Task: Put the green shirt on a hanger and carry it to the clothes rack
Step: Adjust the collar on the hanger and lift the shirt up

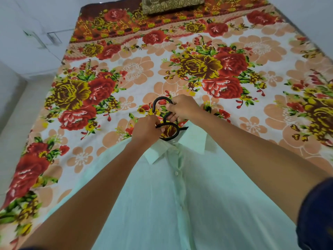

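Head view looks down on a pale mint-green button-front shirt [173, 199] lying flat on a bed covered with a white sheet printed in red and yellow roses [137, 73]. Its long axis runs from the near edge toward the far end, collar pointing away, placket with small white buttons facing up. A black plastic hanger [166, 129] sits at the collar, its hook pointing far and a round loop showing just above the neck opening; its arms are hidden. The left hand [146, 131] is closed on the loop's left side; the right hand [183, 108] grips the hook's stem. A brown and gold patterned cushion [173, 4] lies at the far end. No writing is readable.
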